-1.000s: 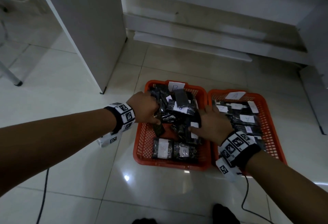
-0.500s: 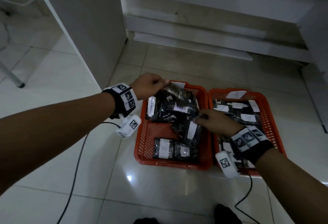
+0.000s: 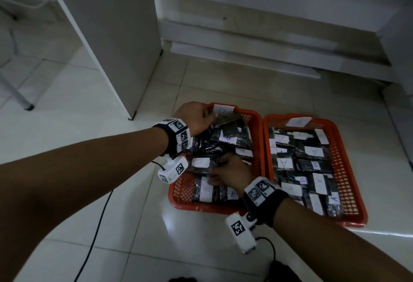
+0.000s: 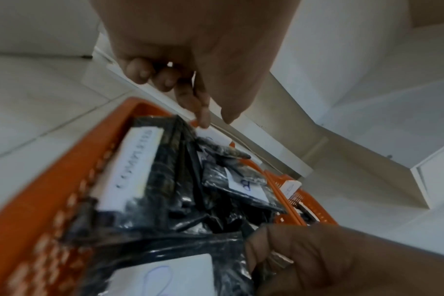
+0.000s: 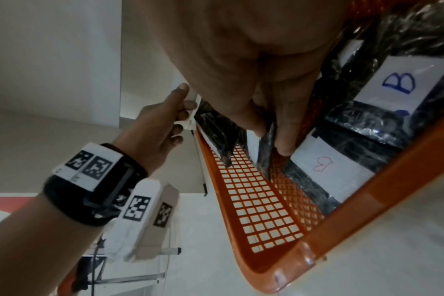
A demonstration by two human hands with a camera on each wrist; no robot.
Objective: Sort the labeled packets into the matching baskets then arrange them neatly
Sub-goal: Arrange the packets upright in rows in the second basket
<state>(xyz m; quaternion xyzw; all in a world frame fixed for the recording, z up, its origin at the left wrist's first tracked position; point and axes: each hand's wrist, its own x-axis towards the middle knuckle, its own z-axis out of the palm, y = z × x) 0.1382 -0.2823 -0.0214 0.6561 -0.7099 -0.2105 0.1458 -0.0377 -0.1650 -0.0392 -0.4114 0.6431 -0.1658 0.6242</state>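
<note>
Two orange baskets sit side by side on the floor. Basket B (image 3: pixel 214 206) on the left holds a loose pile of black packets with white B labels (image 5: pixel 395 84). Basket A (image 3: pixel 343 163) on the right holds packets labelled A (image 3: pixel 314 151) lying in rows. My left hand (image 3: pixel 196 116) is at basket B's far-left corner, pinching the end of a dark packet (image 3: pixel 226 119) beside the B card. My right hand (image 3: pixel 228 170) is inside basket B near its front, thumb and fingers pinching a dark packet (image 5: pixel 266 144) that stands on edge over the mesh floor.
A white cabinet panel (image 3: pixel 111 35) stands just left of and behind basket B. A low wall step (image 3: pixel 245 58) runs behind both baskets. A black cable (image 3: pixel 96 237) trails over the tiles under my left arm. A metal leg (image 3: pixel 22 98) stands far left.
My left hand carried its packet from the pile to basket B's far-left corner. My right hand moved from the edge between the baskets into basket B and took hold of a packet.
</note>
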